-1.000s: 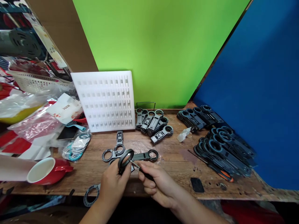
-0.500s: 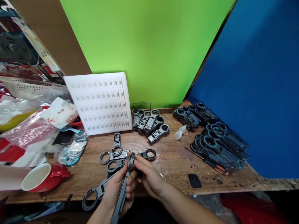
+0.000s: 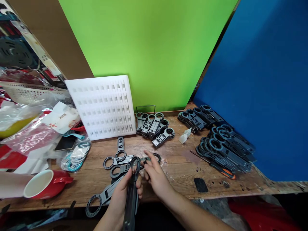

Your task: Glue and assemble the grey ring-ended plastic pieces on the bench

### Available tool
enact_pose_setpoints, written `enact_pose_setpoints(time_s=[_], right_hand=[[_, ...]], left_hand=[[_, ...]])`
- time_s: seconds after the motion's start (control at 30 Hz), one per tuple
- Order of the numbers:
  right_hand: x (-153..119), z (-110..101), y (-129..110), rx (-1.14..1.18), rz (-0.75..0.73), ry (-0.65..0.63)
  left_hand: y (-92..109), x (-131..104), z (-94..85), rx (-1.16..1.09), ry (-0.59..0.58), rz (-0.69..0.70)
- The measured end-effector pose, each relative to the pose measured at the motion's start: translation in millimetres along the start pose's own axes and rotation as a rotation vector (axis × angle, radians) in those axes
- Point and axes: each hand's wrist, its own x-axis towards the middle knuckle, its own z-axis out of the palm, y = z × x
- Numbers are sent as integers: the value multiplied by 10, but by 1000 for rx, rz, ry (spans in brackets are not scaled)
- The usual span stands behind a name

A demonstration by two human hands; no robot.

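My left hand is closed around a long dark grey plastic part with a ring at its far end. It stands tilted, ring upward. My right hand is just right of that ring, with the index finger stretched out and the other fingers partly bent; nothing plainly held shows in it. Beneath and beyond the hands lie several similar parts, among them a grey ring-ended part at the front left and a dark one near the ring. Another part lies farther back, pointing at the white board.
A white slotted board leans at the back. Piles of ring-ended parts stand behind and to the right. A screwdriver, a small clear bottle, a black pad and a red mug are on the wooden table.
The held part has turned so its ring now faces me more. My right hand has moved slightly off the ring, its index finger now extended.
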Motion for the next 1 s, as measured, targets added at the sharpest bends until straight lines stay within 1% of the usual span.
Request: enact_pose_setpoints(time_s=[0.07, 0.1, 0.17, 0.27, 0.37, 0.43, 0.6, 0.7, 0.77, 0.87, 1.0], right_hand=[[-81, -117, -6, -170, -161, 52], [-136, -171, -27, -275, -228, 49], [-257, -249, -90, -500, -350, -17], [-395, -283, -180, -759, -497, -146], [-428, -257, -207, -899, -552, -196], [-416, -236, -202, -950, -560, -206], [-409, -207, -207, -989, -588, -234], [-424, -208, -211, -1055, -612, -220], [-430, -211, -200, -1134, -652, -196], [-433, -204, -157, -1217, -708, -156], [-431, -183, -87, -1253, -708, -147]], left_hand=[[-7, 9, -46, 104, 120, 116], [-8, 16, -73, 168, 189, 167], [-7, 31, -128, 306, 296, 250], [-6, 46, -180, 516, 363, 371], [-10, 40, -188, 733, 419, 470], [-13, 29, -181, 850, 431, 537], [-9, -9, -183, 1111, 397, 695], [-9, -31, -199, 1257, 371, 782], [-15, -41, -204, 1323, 351, 817], [-29, -47, -195, 1323, 363, 843], [-40, -39, -182, 1255, 401, 841]])
